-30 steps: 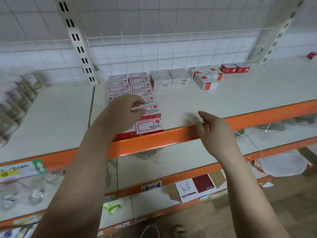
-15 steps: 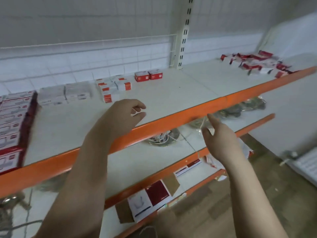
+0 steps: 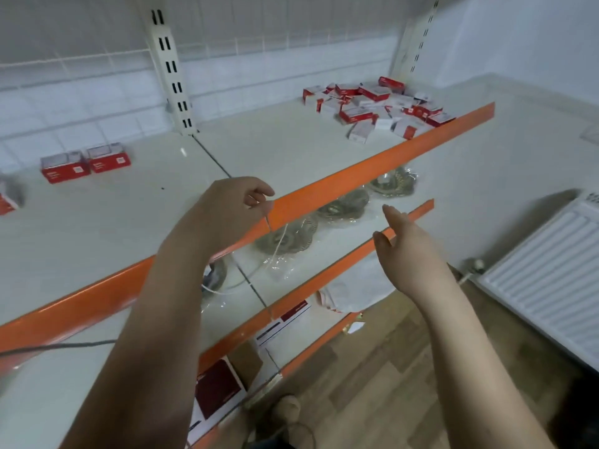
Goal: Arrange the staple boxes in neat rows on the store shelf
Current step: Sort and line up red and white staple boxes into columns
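Boxes (image 3: 376,106) lie jumbled at the shelf's (image 3: 291,150) far right end, some near the edge. Our left hand (image 3: 227,209) hangs loosely curled, our right hand (image 3: 405,244) flat, both empty; a hasty reach could knock some off.

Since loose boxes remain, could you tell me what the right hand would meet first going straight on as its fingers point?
Probably the jumbled pile of staple boxes, though the right hand sits lower, so the shelf's orange edge might come first.

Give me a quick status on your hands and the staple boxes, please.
Both hands empty: left hand loosely curled, right hand open. Jumbled pile of red-and-white cardboard staple boxes ahead, unsorted. Nothing in the way.
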A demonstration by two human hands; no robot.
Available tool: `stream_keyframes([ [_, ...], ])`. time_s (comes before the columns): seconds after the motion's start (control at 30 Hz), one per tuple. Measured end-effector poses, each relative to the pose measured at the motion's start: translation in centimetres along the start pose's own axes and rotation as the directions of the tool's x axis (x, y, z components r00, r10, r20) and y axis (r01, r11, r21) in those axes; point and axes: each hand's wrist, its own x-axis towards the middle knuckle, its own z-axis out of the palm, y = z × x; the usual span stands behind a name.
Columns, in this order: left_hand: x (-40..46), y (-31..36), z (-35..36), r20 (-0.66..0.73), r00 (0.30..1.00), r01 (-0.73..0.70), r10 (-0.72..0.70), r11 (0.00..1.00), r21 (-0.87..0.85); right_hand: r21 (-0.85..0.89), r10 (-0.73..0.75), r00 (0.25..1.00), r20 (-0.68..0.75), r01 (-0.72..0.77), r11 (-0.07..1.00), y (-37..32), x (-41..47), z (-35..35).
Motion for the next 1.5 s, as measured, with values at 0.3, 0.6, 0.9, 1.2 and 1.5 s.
stream_keyframes([
  [0.3, 14.3, 2.8, 6.8, -0.024, 0.997, -0.066, 0.067, 0.997, 0.038, -0.103, -0.018, 0.999, -0.044, 0.014, 0.995, 5.4, 13.2, -2.5],
  [0.6, 26.3, 7.0, 8.0, -0.040, 0.999, 0.019, -0.010, 0.974, 0.228, -0.084, -0.104, 0.993, -0.056, 0.099, 0.992, 7.1, 27.1, -6.1],
  [0.9, 28.5, 7.8, 8.8, -0.080, 0.982, 0.184, -0.169, 0.945, 0.272, 0.036, -0.213, 0.977, 0.006, 0.213, 0.976, 5.8, 38.0, -5.9],
  [1.2, 29.0, 8.8, 10.0, -0.192, 0.933, 0.345, -0.304, 0.908, 0.239, 0.014, -0.275, 0.953, 0.129, 0.276, 0.961, 5.4, 44.6, -4.2],
  [1.5, 31.0, 10.3, 12.8, -0.139, 0.936, 0.348, -0.324, 0.910, 0.225, 0.194, -0.473, 0.878, 0.075, 0.452, 0.871, 7.4, 45.2, -5.7],
])
